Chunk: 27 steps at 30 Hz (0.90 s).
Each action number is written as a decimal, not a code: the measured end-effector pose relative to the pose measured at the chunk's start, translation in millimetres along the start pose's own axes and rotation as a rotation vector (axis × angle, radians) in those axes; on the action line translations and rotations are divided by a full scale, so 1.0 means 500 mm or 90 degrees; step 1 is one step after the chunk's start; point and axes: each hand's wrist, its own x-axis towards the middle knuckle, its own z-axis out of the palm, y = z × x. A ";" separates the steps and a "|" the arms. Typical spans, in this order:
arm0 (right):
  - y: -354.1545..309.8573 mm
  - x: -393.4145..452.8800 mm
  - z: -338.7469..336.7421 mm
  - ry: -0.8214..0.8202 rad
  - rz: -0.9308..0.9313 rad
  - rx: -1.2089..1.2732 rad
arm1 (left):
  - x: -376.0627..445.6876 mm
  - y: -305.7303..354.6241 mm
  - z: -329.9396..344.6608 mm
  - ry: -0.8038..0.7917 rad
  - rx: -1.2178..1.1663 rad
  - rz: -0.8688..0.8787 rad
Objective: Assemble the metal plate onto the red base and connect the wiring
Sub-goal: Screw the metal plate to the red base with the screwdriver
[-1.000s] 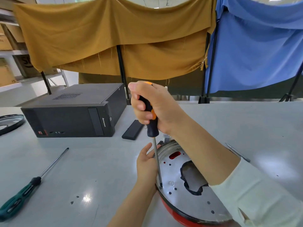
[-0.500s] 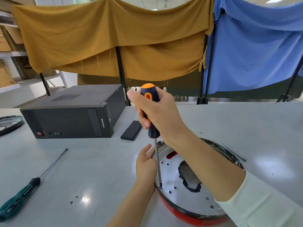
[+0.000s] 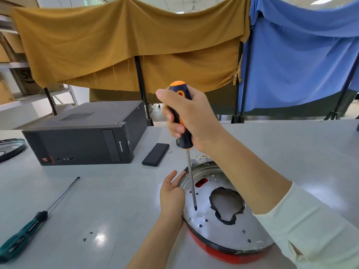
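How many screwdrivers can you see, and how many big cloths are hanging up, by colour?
Orange-and-black screwdriver, gripped by the right hand: 1
Green-handled screwdriver lying on the table: 1
Mustard cloth: 1
Blue cloth: 1
Total: 4

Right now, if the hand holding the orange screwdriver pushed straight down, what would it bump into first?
The right hand aims the screwdriver straight down, so its tip would meet the metal plate first, near a small hole. It looks almost touching already, though depth is hard to judge.
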 end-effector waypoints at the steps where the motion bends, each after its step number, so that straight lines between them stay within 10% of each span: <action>1: -0.002 -0.001 -0.006 0.010 0.006 -0.002 | -0.002 0.003 -0.002 0.002 -0.007 -0.005; 10: -0.047 -0.026 -0.109 0.212 0.060 0.004 | 0.012 0.036 -0.055 -0.025 -0.055 -0.029; 17: -0.106 -0.060 -0.226 0.324 -0.074 -0.619 | 0.013 0.050 -0.085 -0.027 0.006 -0.018; 27: 0.027 -0.210 -0.356 0.335 -0.032 -0.596 | -0.002 0.051 -0.082 -0.013 0.018 -0.016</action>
